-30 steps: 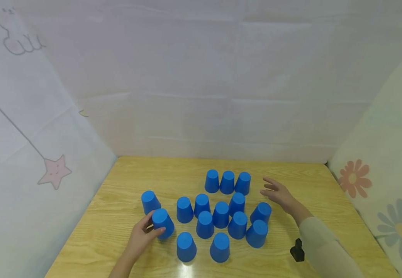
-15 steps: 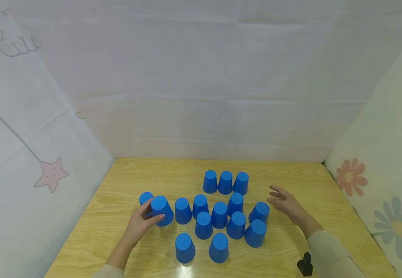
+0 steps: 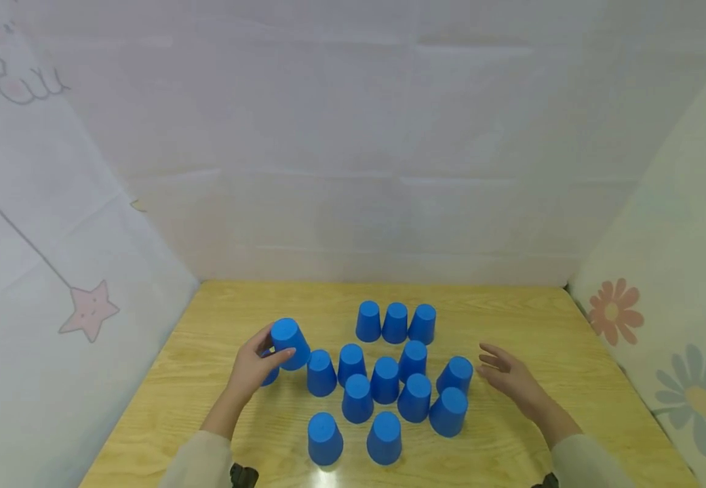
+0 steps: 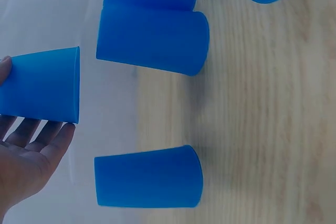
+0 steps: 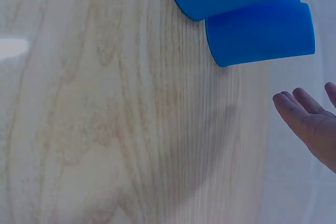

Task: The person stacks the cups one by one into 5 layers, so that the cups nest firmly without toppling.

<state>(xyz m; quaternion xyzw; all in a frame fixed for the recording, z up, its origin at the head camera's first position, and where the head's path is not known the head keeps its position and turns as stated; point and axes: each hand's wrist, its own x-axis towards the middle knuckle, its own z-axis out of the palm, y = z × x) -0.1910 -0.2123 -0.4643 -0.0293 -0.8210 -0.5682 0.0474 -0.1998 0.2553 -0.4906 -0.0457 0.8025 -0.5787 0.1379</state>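
In the head view my left hand (image 3: 247, 369) grips a blue plastic cup (image 3: 290, 344), upside down, between thumb and fingers. The left wrist view shows this held cup (image 4: 44, 85) raised off the table. Partly hidden behind the hand stands another blue cup (image 3: 271, 377). Just right of the held cup is an upturned cup (image 3: 321, 374) on the table. My right hand (image 3: 511, 379) hovers with relaxed fingers, holding nothing, to the right of a blue cup (image 3: 455, 376). The right wrist view also has that hand (image 5: 312, 124) apart from the cups.
Several more upturned blue cups stand on the wooden table (image 3: 175, 407): a back row with a middle cup (image 3: 395, 323), a central cluster around one cup (image 3: 385, 381), and two in front, including the front left cup (image 3: 325, 439). Cloth walls (image 3: 353, 169) enclose the back and sides.
My left hand has lifted the cup and carried it away from me, past the cup standing behind it. My right hand has drawn back toward me and slightly right.
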